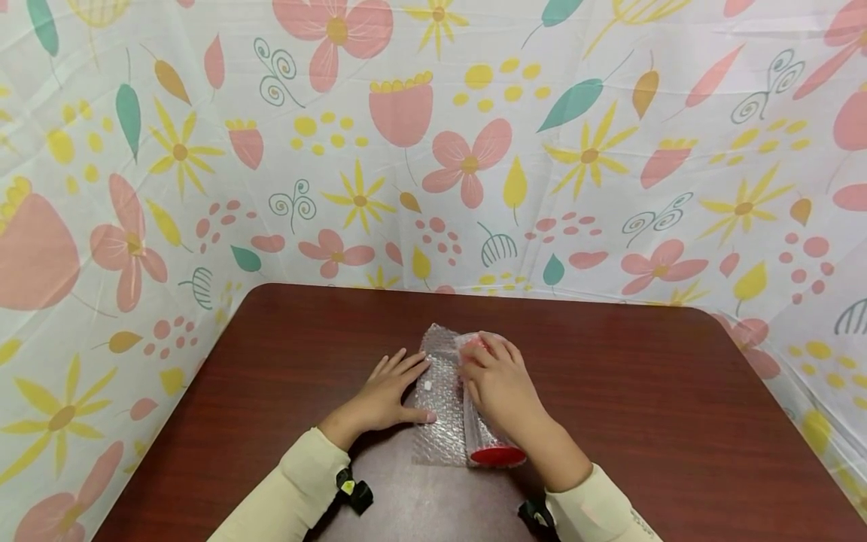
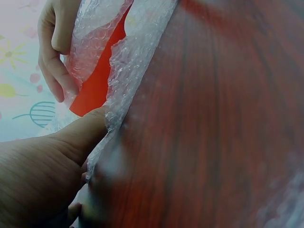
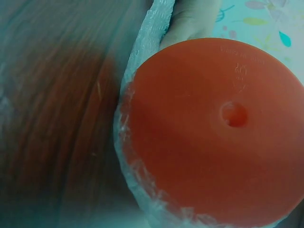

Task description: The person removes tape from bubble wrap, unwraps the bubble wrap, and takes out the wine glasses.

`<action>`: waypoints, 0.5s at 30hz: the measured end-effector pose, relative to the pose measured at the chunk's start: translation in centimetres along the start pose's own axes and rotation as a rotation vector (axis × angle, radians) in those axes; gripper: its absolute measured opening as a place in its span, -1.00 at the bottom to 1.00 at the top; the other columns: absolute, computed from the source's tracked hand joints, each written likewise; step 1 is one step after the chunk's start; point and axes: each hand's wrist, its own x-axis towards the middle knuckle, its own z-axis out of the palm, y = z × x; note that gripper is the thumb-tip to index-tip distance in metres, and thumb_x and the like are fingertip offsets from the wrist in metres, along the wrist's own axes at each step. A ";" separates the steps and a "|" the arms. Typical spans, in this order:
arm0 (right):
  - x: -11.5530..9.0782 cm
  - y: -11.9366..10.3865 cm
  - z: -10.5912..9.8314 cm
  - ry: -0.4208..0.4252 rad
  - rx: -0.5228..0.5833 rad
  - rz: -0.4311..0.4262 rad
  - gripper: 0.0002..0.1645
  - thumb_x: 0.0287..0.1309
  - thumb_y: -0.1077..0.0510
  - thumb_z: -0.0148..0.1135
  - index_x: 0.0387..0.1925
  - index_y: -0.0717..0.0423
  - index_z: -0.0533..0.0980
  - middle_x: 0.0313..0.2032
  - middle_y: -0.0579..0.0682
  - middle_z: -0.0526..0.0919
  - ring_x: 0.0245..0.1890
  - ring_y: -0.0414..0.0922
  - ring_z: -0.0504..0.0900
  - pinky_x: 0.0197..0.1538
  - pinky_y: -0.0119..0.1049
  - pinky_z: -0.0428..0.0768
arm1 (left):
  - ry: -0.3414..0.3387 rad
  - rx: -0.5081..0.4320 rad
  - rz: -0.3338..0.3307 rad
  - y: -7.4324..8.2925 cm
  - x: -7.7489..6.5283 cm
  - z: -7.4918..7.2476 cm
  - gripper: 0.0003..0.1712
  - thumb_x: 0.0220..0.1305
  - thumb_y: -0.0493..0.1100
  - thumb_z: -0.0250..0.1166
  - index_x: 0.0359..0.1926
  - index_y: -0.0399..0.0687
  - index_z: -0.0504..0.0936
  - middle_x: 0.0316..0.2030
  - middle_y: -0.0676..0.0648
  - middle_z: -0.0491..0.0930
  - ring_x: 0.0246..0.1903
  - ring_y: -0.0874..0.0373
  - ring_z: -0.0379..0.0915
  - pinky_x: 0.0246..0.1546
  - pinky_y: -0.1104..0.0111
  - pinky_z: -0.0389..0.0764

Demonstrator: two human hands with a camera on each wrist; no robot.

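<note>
A sheet of bubble wrap [image 1: 440,433] lies near the middle of the table, partly wound about a cylinder with flat red ends [image 1: 497,456]. My left hand [image 1: 379,399] rests on the left edge of the wrap, fingers spread and straight. In the left wrist view, its thumb [image 2: 85,130] presses the edge of the wrap beside a red strip of the cylinder. My right hand [image 1: 508,388] grips the wrapped cylinder from above, its fingers curled over the side. Close up in the right wrist view is the round red end [image 3: 185,128], with a small hole and wrap around its rim.
The dark reddish-brown wooden table [image 1: 650,399] has rounded far corners. A white floral curtain [image 1: 447,90] hangs behind it and along both sides. Black straps [image 1: 355,489] sit at both wrists over cream sleeves [image 1: 284,482].
</note>
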 end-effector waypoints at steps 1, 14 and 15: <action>0.0 0.0 0.0 -0.003 0.004 0.003 -0.84 0.24 0.13 0.30 -0.24 -0.07 0.77 0.06 -0.05 0.67 0.34 0.20 0.44 0.39 0.21 0.32 | -0.002 0.005 -0.001 0.0 0.0 0.0 0.10 0.14 0.35 0.41 0.57 0.06 0.17 0.58 0.00 0.10 0.60 -0.18 -0.21 0.54 -0.17 -0.16; -0.4 0.1 -0.3 -0.042 0.070 0.041 -0.80 0.22 0.02 0.30 -0.18 -0.06 0.73 0.14 -0.06 0.69 0.45 0.14 0.34 0.50 0.16 0.18 | -0.027 -0.028 -0.013 0.3 -0.2 -0.2 0.11 0.17 0.35 0.38 0.59 0.07 0.12 0.59 0.00 0.04 0.61 -0.19 -0.28 0.54 -0.18 -0.24; -0.4 0.1 -0.3 -0.040 0.071 0.040 -0.80 0.21 0.04 0.30 -0.18 -0.05 0.73 0.14 -0.06 0.69 0.45 0.14 0.34 0.50 0.16 0.19 | -0.028 -0.027 -0.011 0.3 -0.2 -0.3 0.11 0.17 0.35 0.38 0.59 0.07 0.12 0.59 -0.01 0.04 0.61 -0.19 -0.28 0.54 -0.19 -0.24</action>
